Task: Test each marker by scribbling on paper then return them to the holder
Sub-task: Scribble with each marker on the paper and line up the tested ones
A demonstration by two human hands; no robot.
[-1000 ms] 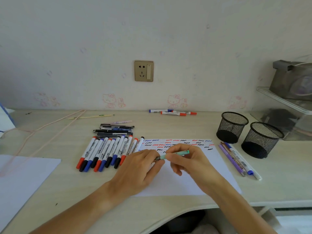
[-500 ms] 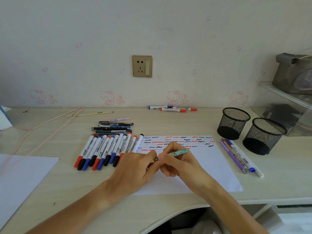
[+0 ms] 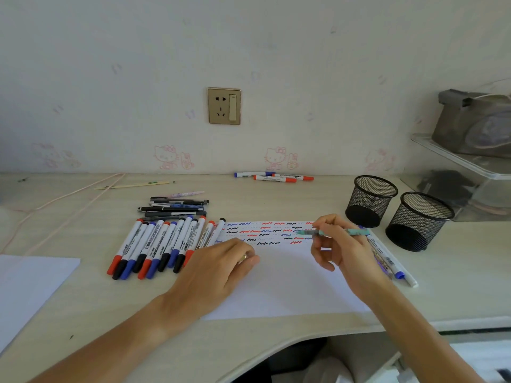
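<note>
My right hand (image 3: 343, 248) grips a teal pen (image 3: 358, 231) above the white paper (image 3: 282, 288), tip pointing left over the rows of red, blue and black scribbles (image 3: 265, 232). My left hand (image 3: 218, 269) rests on the paper's left part and pinches a small pen cap (image 3: 244, 257) between thumb and finger. Two black mesh holders (image 3: 370, 201) (image 3: 420, 221) stand to the right of the paper. A row of several red, blue and black whiteboard markers (image 3: 163, 244) lies left of the paper.
Several dark pens (image 3: 174, 208) lie behind the marker row. Three markers (image 3: 273, 177) lie by the wall. A few pens (image 3: 390, 261) lie along the paper's right edge. Another sheet (image 3: 27, 286) and a pink cord (image 3: 63, 200) are at the left, a clear shelf (image 3: 470, 164) at the right.
The two hands have come apart: the right hand carried the teal pen to the right over the scribbles, and the left hand stayed on the paper holding the cap.
</note>
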